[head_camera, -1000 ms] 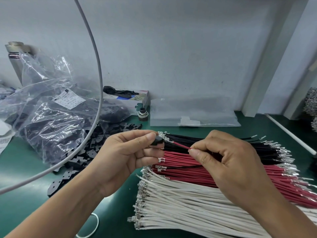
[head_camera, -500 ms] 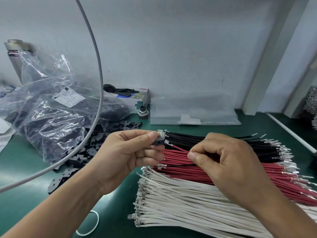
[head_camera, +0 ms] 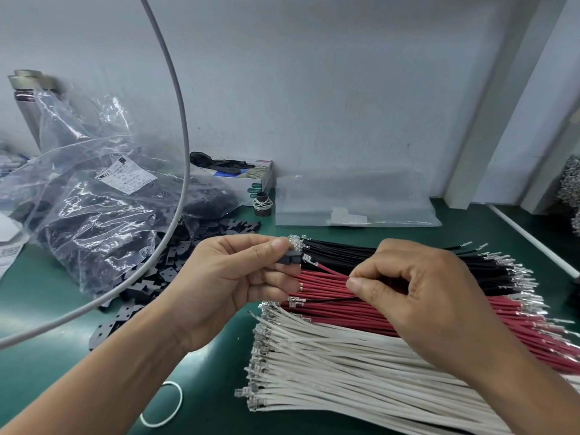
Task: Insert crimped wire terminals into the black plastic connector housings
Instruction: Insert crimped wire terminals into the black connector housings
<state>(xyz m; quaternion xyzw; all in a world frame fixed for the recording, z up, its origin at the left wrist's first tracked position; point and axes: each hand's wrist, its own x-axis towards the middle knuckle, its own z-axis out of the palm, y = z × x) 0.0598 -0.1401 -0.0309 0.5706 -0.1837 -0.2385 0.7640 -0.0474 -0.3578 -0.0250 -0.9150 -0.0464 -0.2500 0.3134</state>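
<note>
The left hand (head_camera: 226,287) pinches the small black plastic connector housing (head_camera: 288,257). The right hand (head_camera: 417,296), gripping the thin red wire (head_camera: 329,271), has advanced its terminal, apparently entering the housing.

The left hand (head_camera: 226,287) pinches a black housing (head_camera: 288,256); the right hand (head_camera: 420,296) pinches a red wire (head_camera: 332,271) beside it.

Even, soft light fills the scene; shadows stay faint. White glare glints on the crumpled clear plastic bag (head_camera: 94,196). Wide-angle distortion bends the edges, and the far-left steel cylinder (head_camera: 26,98) blurs.
</note>
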